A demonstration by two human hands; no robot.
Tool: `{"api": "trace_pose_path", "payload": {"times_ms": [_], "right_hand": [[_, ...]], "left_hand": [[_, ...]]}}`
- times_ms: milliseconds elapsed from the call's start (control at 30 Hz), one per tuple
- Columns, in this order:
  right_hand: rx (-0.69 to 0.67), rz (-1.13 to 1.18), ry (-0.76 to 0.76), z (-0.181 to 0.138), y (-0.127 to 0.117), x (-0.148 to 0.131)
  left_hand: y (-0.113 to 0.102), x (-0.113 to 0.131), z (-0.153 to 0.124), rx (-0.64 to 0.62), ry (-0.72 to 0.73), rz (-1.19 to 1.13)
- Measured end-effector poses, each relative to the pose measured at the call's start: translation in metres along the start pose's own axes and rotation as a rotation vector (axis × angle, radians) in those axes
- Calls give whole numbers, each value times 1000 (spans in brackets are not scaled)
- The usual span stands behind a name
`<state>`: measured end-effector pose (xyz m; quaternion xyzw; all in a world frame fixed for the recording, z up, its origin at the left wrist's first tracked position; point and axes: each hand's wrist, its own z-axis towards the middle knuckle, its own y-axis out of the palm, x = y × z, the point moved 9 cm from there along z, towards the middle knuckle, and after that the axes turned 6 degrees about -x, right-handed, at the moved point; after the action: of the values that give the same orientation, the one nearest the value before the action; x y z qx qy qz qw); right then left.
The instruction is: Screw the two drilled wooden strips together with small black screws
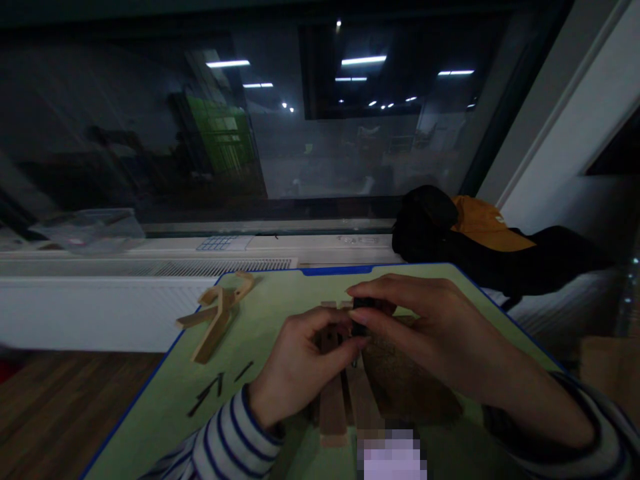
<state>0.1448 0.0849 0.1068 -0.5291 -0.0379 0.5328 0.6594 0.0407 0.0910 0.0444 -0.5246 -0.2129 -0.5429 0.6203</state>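
Note:
My right hand (425,310) pinches a small black block-shaped piece (359,320) between thumb and fingers. Close against its left side is my left hand (305,357), its thumb and fingers curled together; what they hold is hidden, though the thumb tip meets the lower end of the black piece. Under both hands lie light wooden slats (333,407) side by side, with a dark gap between them. A small shiny metal bit (355,363) shows just below the left thumb. A brown, flat, dark-grained board (410,380) lies beneath my right hand.
On the green, blue-edged table (280,293), joined wooden pieces (219,320) lie at the left, with several dark screw-like rods (206,393) nearer me. Beyond are a radiator (90,307), a windowsill with a clear plastic box (93,230), and a black bag with an orange cap (493,223).

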Motion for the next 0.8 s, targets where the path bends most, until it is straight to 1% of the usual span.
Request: {"api": "trace_pose_path", "payload": {"times_ms": [133, 267, 367, 433, 533, 667, 733, 800], "right_hand": [[-16, -5, 34, 0, 0, 2], [-54, -72, 71, -3, 0, 2], [-100, -82, 48, -1, -2, -2], [-147, -96, 23, 3, -3, -7], [-215, -119, 0, 8, -3, -12], [-259, -108, 11, 11, -1, -12], [-250, -112, 27, 11, -2, -9], [-232, -120, 40, 10, -2, -5]], "left_hand": [[1, -1, 1, -4, -18, -5], [3, -3, 1, -25, -37, -19], [4, -2, 2, -46, -45, -3], [4, -2, 4, -67, -75, 28], [5, -2, 8, -149, -133, 54], [11, 0, 13, -315, -180, 49], [12, -2, 15, -348, -197, 45], [11, -4, 15, -347, -203, 37]]}}
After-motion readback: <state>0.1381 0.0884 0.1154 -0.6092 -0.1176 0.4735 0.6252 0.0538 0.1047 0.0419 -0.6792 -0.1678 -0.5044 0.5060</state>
